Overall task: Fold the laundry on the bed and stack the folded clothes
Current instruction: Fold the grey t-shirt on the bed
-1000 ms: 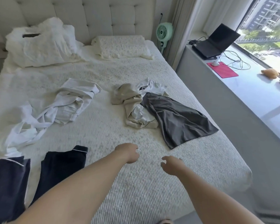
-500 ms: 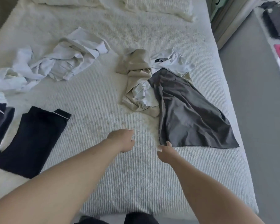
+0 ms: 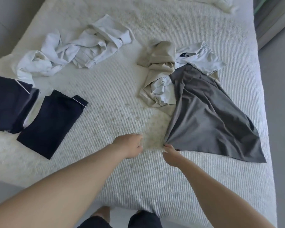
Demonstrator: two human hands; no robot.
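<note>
The right hand pinches the near corner of the grey garment, which lies spread toward the bed's right edge. The left hand hovers beside it, fingers loosely curled, holding nothing. White clothes and navy pieces lie toward the left edge.
</note>
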